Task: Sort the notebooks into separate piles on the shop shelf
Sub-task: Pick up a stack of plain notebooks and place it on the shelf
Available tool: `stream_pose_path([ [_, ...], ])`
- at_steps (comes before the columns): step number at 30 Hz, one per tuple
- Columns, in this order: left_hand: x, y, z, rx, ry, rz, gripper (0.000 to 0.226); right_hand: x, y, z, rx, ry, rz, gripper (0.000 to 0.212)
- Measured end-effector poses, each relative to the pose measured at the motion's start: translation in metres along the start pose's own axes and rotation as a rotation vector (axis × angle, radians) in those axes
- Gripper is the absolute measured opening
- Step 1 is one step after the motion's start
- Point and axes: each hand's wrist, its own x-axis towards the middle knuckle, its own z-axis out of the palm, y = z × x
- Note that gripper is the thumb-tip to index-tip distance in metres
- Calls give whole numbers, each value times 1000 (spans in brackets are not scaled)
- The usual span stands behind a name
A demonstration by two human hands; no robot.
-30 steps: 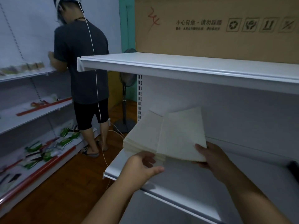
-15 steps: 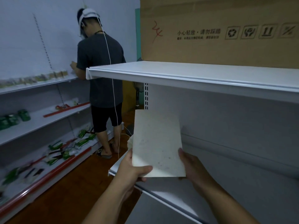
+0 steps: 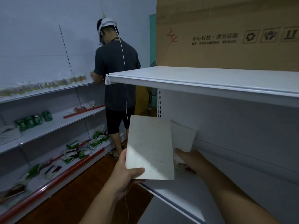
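The left hand grips the bottom corner of a pale notebook and holds it up, standing tall in front of the white shop shelf. Its thumb lies across the front cover. The right hand pinches the bottom of a second notebook, which sticks up just behind the first one and a bit to the right. A second ago both hands were down at a fanned stack of notebooks lying on the shelf. Half a second ago only one notebook showed, held up between both hands. Now the two books have come apart, one in each hand. I think that means the person is splitting them up so each can go on its own pile. No pile shows on the shelf right now; the stack may be hidden behind the raised books, but I cannot tell. So the sorting looks like it has only just begun. Above is another white shelf with a big cardboard box on it. Off to the left, another person stands with their back turned, working at the wall shelves, where green packets sit.
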Motion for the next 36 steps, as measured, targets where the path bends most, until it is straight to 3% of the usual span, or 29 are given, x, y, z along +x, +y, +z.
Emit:
stream_pose_path([
  [3, 3, -1, 0, -11, -13, 21, 81, -8, 3, -23, -35, 10, -33, 28],
  [8, 6, -1, -3, -10, 8, 72, 84, -30, 14, -71, 263, 42, -219, 13],
  [11, 5, -3, -8, -11, 11, 57, 85, -42, 27, -106, 411, 54, -289, 27],
  [14, 3, -3, -5, -12, -12, 41, 81, -50, 31, -108, 415, 6, -289, 71],
  [15, 3, -3, -2, -14, -17, 37, 78, -49, 31, -99, 388, -23, -290, 66],
  [19, 2, -5, 16, -32, -60, 13, 63, -50, 25, -44, 263, -118, -360, 8],
  [24, 5, -13, 22, -51, -67, 12, 78, -50, 20, -3, 117, -100, -426, 7],
  [27, 5, -15, 16, -64, -54, 16, 82, -43, 18, 8, -9, -37, -469, 11],
  [30, 5, -13, 4, -76, -41, 38, 81, -34, 13, 11, -60, 142, -487, 23],
  [33, 5, -12, -3, -61, -46, 48, 84, -16, 12, 11, -142, 272, -259, 46],
  [36, 6, -14, -6, -55, -39, 51, 84, -2, 14, 14, -150, 172, -99, 73],
])
